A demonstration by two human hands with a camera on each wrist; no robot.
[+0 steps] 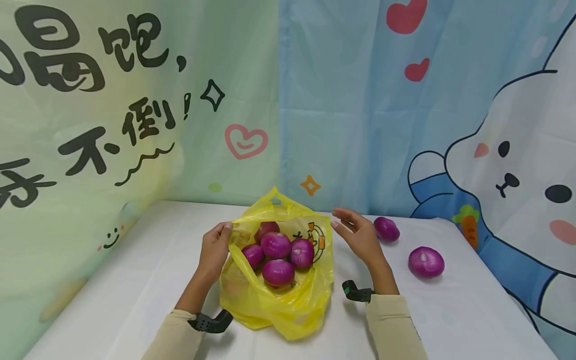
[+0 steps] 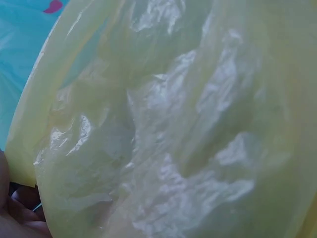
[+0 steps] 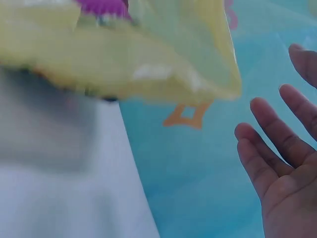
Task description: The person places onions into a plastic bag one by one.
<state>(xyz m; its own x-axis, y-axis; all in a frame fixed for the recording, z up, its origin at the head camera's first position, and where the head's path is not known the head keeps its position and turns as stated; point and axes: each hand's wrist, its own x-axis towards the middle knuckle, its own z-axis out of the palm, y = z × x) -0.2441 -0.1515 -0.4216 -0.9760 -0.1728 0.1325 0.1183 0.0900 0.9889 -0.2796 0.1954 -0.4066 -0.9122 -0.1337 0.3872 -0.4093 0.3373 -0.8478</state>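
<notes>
A yellow plastic bag (image 1: 265,306) stands on the table with its mouth open toward me. Several purple onions (image 1: 276,245) lie inside it. At the bag's left edge, my left hand (image 1: 213,253) pinches the plastic between thumb and fingers. The left wrist view is mostly filled by the bag (image 2: 168,129), with part of the left hand (image 2: 20,220) at the lower left corner. My right hand (image 1: 361,239) is just off the bag's right edge, holding nothing. Its fingers (image 3: 277,124) are spread and loosely extended in the right wrist view.
Two loose onions lie on the white table (image 1: 360,340) to the right: one onion (image 1: 386,229) just behind the right hand, another onion (image 1: 426,262) farther right and nearer. A printed curtain (image 1: 324,125) hangs behind the table.
</notes>
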